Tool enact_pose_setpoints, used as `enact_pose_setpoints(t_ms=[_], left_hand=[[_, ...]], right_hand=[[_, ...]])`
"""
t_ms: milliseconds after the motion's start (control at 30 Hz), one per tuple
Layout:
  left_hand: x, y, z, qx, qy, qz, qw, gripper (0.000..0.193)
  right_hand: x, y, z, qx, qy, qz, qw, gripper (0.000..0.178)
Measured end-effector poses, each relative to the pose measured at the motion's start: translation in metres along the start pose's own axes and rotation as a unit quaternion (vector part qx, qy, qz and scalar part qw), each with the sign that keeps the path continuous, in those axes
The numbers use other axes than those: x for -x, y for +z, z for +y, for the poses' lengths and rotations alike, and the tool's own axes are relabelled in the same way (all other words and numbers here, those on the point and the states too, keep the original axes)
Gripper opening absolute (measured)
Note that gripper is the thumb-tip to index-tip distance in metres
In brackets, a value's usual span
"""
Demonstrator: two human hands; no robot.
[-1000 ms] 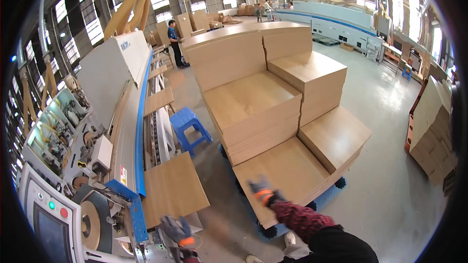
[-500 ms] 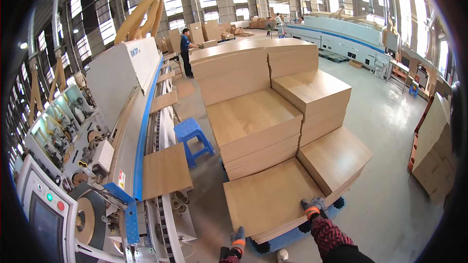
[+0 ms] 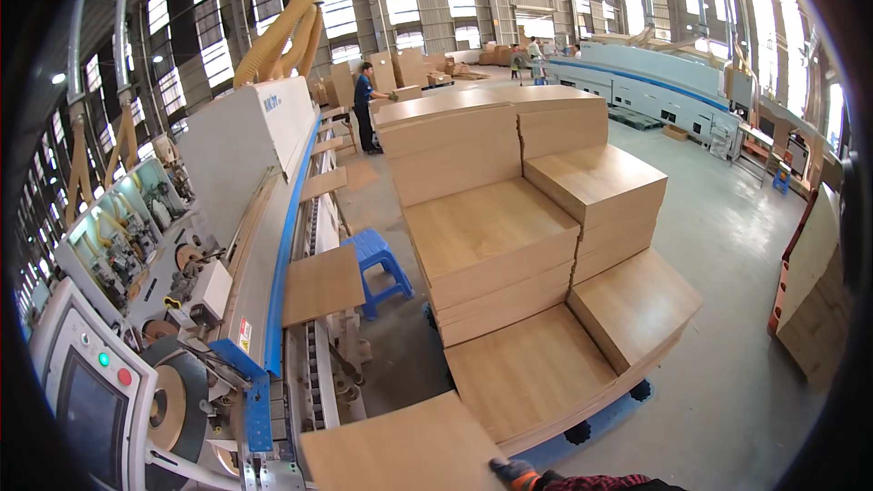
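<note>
A wood-look panel (image 3: 400,447) lies tilted across the lower edge of the view, off the stack and in front of the edge-banding machine. My right hand (image 3: 516,474), in a dark glove with orange, is closed on the panel's right corner. My left hand is out of view. Beside the held panel, the low front stack of panels (image 3: 532,368) rests on a blue pallet (image 3: 596,423). Taller stacks (image 3: 496,227) rise behind it in steps. Another panel (image 3: 323,284) lies on the machine's side rail.
On the left runs the long machine (image 3: 291,136) with its control screen (image 3: 95,409) in the near corner. A blue stool (image 3: 377,268) stands between it and the stacks. Farther off, a person (image 3: 364,109) works beside the machine. More boards (image 3: 818,309) lean at the right.
The top panel has come off the low front stack and moved left toward the machine, with my right hand on it. My left hand has left the view. The whole view has shifted slightly.
</note>
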State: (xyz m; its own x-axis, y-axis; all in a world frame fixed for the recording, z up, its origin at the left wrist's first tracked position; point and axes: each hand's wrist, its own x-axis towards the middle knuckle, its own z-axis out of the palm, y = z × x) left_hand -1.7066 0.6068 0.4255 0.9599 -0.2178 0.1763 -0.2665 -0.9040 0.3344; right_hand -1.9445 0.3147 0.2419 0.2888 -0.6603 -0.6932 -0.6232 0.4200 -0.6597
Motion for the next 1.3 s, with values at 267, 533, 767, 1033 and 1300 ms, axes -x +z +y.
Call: enact_pose_setpoints(t_ms=[267, 533, 767, 1033, 1300], left_hand=[[0.021, 0.041, 0.009, -0.069, 0.207, 0.03, 0.976, 0.065], [-0.063, 0.051, -0.017, -0.067, 0.182, 0.067, 0.979, 0.058], [-0.112, 0.072, 0.008, -0.085, 0.189, 0.044, 0.977, 0.061], [-0.155, 0.091, 0.032, -0.055, 0.238, 0.093, 0.965, 0.054], [-0.232, 0.152, 0.074, -0.026, 0.236, 0.124, 0.963, 0.062]], right_hand=[[0.08, 0.087, -0.085, -0.084, -0.231, -0.004, 0.969, 0.046], [0.081, 0.163, -0.135, -0.049, -0.355, 0.059, 0.932, 0.043], [0.081, 0.144, -0.19, -0.117, -0.217, 0.018, 0.969, 0.039], [-0.006, 0.166, -0.207, 0.077, -0.15, 0.14, 0.976, 0.07], [-0.109, 0.164, -0.263, 0.031, -0.179, 0.048, 0.982, 0.054]])
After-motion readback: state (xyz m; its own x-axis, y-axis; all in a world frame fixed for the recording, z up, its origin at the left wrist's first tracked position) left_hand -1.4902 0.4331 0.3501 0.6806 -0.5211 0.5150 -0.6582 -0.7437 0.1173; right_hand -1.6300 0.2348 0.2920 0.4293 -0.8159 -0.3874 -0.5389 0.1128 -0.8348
